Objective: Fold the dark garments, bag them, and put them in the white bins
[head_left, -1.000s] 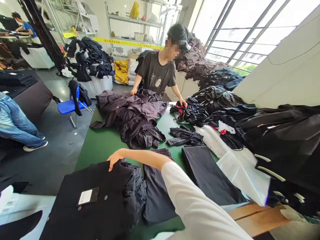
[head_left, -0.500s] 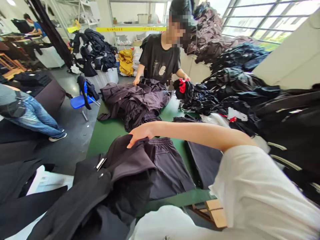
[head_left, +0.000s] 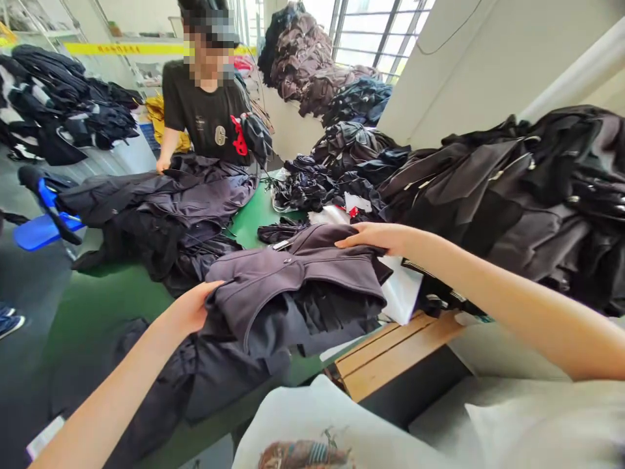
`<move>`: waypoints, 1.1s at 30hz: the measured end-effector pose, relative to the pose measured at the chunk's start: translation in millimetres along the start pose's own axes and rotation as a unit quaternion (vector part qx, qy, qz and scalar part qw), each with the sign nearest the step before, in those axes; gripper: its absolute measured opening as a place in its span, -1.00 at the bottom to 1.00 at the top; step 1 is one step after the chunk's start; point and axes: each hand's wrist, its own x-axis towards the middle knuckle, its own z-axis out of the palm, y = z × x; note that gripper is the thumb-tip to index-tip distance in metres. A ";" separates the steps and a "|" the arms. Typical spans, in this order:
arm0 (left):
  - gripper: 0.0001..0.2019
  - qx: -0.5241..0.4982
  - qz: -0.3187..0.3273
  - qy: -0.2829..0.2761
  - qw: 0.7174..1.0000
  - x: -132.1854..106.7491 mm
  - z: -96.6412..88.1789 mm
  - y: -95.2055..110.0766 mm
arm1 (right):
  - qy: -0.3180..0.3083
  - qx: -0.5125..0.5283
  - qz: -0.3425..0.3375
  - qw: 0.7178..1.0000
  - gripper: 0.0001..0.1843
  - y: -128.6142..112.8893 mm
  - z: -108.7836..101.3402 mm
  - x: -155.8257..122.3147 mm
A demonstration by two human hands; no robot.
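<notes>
A pair of dark purplish-grey trousers (head_left: pixel 297 267) is stretched between my two hands above the green table (head_left: pixel 112 293). A small light label and a round button show at its waist. My left hand (head_left: pixel 194 305) grips the left edge of the waist, its fingertips partly hidden by the cloth. On the opposite end, my right hand (head_left: pixel 374 237) pinches the upper right edge, thumb and fingers closed on the fabric. Beneath and to the left lie more black garments (head_left: pixel 195 374), partly covered by the trousers.
Across the table a co-worker (head_left: pixel 205 98) touches a dark garment pile (head_left: pixel 161 202) and holds a black bundle with red (head_left: pixel 249 138). Dark clothes (head_left: pixel 498 195) are heaped on the right. A wooden bench (head_left: pixel 385 358) stands below the table edge; a blue chair (head_left: pixel 46 231) is at left.
My left hand has come into view. The trousers have moved right and now hang spread between both hands. My view has turned right, and the co-worker has lifted the black bundle with red.
</notes>
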 end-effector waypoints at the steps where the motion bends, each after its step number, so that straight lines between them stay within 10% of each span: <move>1: -0.68 -0.008 -0.013 -0.021 1.000 18.8 28.2 0.1 | 0.020 0.013 0.003 1.000 -0.63 24.3 -24.4 0.8; 4: -0.56 -0.051 -0.056 -0.099 0.992 75.0 102.0 -39.7 | 0.079 0.028 -0.019 0.996 -0.55 120.1 -67.9 16.9; 8: -0.47 -0.076 -0.155 -0.109 0.979 136.5 167.6 -150.1 | 0.130 0.045 -0.024 0.990 -0.57 277.4 -56.2 70.4; 11: -0.34 -0.080 -0.198 -0.070 0.975 164.7 188.9 -214.0 | 0.160 0.052 0.002 0.986 -0.63 375.6 -34.4 112.7; 14: -0.26 -0.089 -0.211 -0.061 0.972 175.6 190.2 -236.5 | 0.138 0.100 -0.013 0.985 -0.57 431.2 -30.4 138.0; 26: -0.33 -0.137 -0.215 -0.019 0.967 154.5 190.2 -262.2 | 0.097 -0.030 -0.085 0.991 -0.61 427.2 -53.9 152.5; 33: -0.49 0.098 -0.203 0.144 0.963 204.9 174.3 -208.6 | 0.390 -0.206 0.012 0.897 -0.53 400.1 -125.0 178.6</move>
